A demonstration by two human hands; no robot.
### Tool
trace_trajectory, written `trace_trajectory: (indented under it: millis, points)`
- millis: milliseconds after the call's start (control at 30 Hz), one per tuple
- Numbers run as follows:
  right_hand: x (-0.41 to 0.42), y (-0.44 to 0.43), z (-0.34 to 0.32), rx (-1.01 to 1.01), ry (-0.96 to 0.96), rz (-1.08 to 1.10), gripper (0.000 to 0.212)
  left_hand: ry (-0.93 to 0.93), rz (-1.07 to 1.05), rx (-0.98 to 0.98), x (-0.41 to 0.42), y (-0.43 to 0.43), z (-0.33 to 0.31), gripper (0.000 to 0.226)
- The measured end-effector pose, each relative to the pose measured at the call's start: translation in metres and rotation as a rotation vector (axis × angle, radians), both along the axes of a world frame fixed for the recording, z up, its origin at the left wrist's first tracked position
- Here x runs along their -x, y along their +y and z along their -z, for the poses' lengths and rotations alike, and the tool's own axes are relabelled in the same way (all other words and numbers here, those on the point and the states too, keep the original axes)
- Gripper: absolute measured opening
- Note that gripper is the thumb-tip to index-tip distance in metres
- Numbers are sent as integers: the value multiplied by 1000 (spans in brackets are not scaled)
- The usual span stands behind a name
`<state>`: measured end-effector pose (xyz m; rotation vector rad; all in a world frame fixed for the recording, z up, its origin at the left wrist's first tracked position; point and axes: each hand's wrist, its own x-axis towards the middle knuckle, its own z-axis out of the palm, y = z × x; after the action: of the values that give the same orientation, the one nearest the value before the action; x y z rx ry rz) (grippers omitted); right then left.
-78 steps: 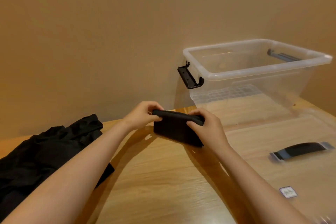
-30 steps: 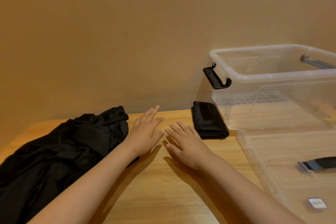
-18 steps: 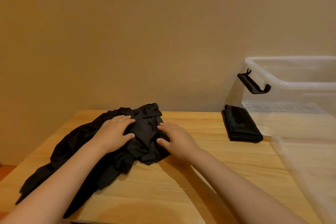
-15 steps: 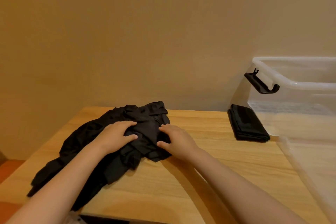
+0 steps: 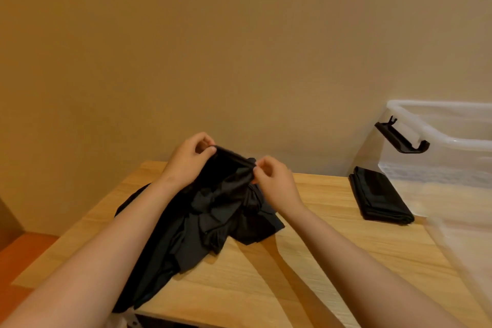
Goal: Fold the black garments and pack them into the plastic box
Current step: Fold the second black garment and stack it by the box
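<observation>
Lifted since before — left hand (image 5: pixel 190 161) and right hand (image 5: pixel 274 181) pinch the black garment (image 5: pixel 213 210)'s edge above the table (image 5: pixel 319 261).

table (image 5: pixel 332 189): light wood | wall (image 5: pixel 239 48): plain tan | floor (image 5: pixel 16 255): orange-brown, lower left

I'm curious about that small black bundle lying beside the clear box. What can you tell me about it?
The folded black garment is a flat, neat rectangle of dark, faintly shiny cloth, its stacked layers showing along the near edge. It lies on the wooden table, right beside the plastic box, outside it. The left hand and right hand hold the unfolded garment instead.
</observation>
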<state>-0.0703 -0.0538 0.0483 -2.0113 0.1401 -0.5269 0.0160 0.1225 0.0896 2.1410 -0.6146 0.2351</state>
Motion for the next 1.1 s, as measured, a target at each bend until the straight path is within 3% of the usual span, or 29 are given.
trace_trajectory:
  millis: [133, 300, 533, 600, 767, 900, 1100]
  points:
    - [-6, -14, -44, -248, -80, 14, 19, -68, 81, 50, 2, -28, -47, 12]
    - [-2, -51, -94, -389, -182, 88, 18, -198, 170, -65, 10, -59, -104, 13]
    - [29, -113, -150, -273, -363, 157, 16, -218, 295, -127, 35, -93, -169, 27]
    - [41, -130, -153, -210, -378, 149, 15, -177, 312, -219, 39, -99, -169, 32]
    - [61, -160, -124, -132, -285, 174, 15, -161, 340, -383, 31, -113, -131, 18]
    - [73, -176, -103, -63, -223, 221, 16, -75, 348, -316, 24, -108, -115, 6]
    - [79, -181, -91, -11, -126, 169, 10, 103, 393, -126, 37, -105, -103, 18]
